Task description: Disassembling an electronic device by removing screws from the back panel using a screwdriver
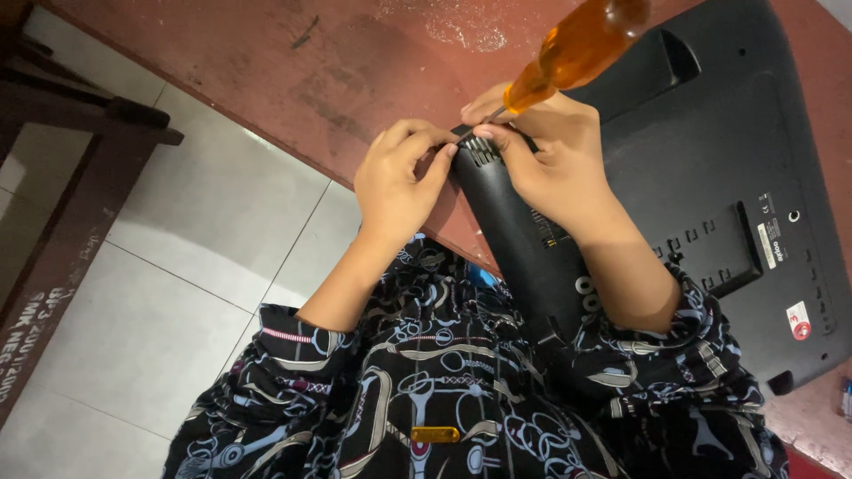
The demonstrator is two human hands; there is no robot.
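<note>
On the red-brown table (pixel 293 80), a big black monitor (pixel 710 177) lies face down, so we see its back, and one corner hangs over the table edge toward the person. Both hands meet at that corner, close to the middle of the view. The right hand (pixel 555 160) is closed around a screwdriver with a clear orange handle (pixel 581 44). The handle points up toward 1 o'clock, and the thin metal tip goes down to a small grille of slots (pixel 482 153) on the monitor's edge. The left hand (pixel 399 182) sits at about 9 o'clock from the tip; its fingers are curled and pinch the black edge right beside it. I cannot see a screw, because the fingers hide that spot. The back cover looks whole and shut all the way around, and no loose screws or parts lie on the table, so the work seems to be near its start, with the cover yet to come off. At 6 o'clock is the person's dark patterned shirt (pixel 444 390), and white floor tiles (pixel 177 266) show at 8 o'clock.
</note>
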